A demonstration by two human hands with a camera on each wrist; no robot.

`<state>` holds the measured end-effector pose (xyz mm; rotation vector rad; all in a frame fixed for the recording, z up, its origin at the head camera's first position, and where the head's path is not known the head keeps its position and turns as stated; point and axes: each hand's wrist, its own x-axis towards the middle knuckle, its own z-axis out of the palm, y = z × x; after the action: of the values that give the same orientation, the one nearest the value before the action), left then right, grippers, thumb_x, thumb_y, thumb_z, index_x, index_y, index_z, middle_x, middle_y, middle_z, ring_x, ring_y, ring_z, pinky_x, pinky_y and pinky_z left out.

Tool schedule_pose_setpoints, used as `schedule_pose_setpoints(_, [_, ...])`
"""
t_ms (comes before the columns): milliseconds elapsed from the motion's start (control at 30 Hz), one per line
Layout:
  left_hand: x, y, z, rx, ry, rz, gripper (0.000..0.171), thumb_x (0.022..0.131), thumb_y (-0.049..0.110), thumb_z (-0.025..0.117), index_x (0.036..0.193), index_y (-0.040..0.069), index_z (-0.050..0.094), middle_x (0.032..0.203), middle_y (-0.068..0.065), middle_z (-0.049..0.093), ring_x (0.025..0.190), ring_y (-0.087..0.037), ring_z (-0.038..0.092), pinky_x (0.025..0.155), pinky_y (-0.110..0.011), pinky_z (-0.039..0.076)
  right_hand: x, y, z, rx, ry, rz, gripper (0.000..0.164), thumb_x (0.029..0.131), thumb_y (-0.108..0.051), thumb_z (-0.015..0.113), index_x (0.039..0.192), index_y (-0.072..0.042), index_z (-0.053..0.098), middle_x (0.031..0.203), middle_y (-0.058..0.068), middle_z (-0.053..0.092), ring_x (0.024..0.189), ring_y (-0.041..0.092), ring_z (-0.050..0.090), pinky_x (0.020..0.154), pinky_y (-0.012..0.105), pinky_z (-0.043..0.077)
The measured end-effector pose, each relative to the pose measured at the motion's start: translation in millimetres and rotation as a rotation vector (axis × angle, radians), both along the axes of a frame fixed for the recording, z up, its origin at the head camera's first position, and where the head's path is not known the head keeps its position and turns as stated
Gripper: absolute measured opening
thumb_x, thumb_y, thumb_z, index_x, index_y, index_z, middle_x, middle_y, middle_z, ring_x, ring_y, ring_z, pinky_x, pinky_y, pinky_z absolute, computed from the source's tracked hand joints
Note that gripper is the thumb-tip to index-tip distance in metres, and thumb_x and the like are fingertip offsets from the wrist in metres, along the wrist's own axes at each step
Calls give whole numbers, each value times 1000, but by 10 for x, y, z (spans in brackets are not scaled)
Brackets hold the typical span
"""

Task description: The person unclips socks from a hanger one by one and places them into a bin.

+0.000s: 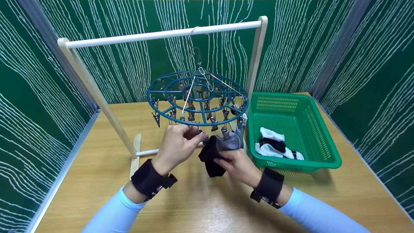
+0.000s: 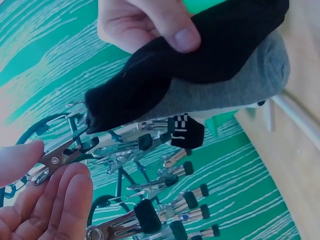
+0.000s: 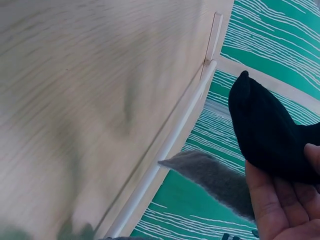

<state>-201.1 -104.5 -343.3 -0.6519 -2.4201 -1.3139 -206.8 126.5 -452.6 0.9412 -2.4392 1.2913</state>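
My left hand (image 1: 178,145) pinches the handles of a metal clip (image 2: 56,159) at the front edge of a round blue hanger (image 1: 203,124). A black sock (image 1: 212,158) is held by my right hand (image 1: 241,166), its thumb on the fabric. In the left wrist view, the sock's upper end meets the clip's jaws; whether they bite on it I cannot tell. A grey sock (image 1: 230,141) hangs from a neighbouring clip, just behind the black one. More socks, partly hidden, hang at the hanger's right side, one with a black-and-white patterned end (image 2: 187,131).
A wooden stand with a white bar (image 1: 136,38) carries the hanger by a hook. Several other clips dangle from its rings. To the right, a green basket (image 1: 330,142) holds white and black socks (image 1: 270,150). Green walls with white streaks enclose the table (image 1: 207,207).
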Motion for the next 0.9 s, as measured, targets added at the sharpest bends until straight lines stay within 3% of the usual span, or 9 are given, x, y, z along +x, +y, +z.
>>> schedule_pose_setpoints(233, [-5, -15, -34, 11, 20, 31, 16, 94, 15, 86, 87, 2, 80, 81, -9, 79, 71, -15, 67, 68, -24, 53, -6, 93, -3, 24, 79, 19, 9, 94, 3, 78, 89, -4, 80, 90, 9, 81, 82, 17, 71, 70, 33, 62])
schedule_pose_setpoints(400, [-9, -28, -49, 24, 8, 48, 19, 91, 16, 88, 84, 3, 78, 77, -8, 77, 68, -13, 64, 65, -24, 52, 32, 193, 71, 74, 106, 66, 21, 89, 12, 73, 105, 1, 82, 96, 15, 83, 84, 25, 79, 73, 35, 66])
schedule_pose_setpoints(567, [-6, -27, -29, 14, -6, 55, 19, 88, 16, 92, 85, 2, 79, 78, -8, 78, 65, -12, 65, 63, -22, 54, 47, 299, 235, 17, 145, 98, 30, 90, 18, 67, 115, 7, 79, 103, 21, 83, 82, 29, 81, 72, 32, 67])
schedule_pose_setpoints(733, [-4, -30, -6, 7, -12, 57, 19, 87, 16, 92, 88, 1, 81, 79, -9, 80, 65, -13, 66, 63, -22, 55, -3, 419, 422, -35, 213, 34, 34, 86, 22, 66, 114, 7, 79, 105, 22, 82, 82, 32, 82, 75, 29, 67])
schedule_pose_setpoints(900, [-13, -42, -17, 6, -26, 63, 17, 89, 15, 91, 87, 2, 81, 80, -9, 80, 66, -14, 66, 65, -22, 56, -70, 559, 605, -63, 238, -55, 35, 86, 25, 65, 112, 6, 79, 105, 21, 82, 84, 30, 82, 80, 16, 62])
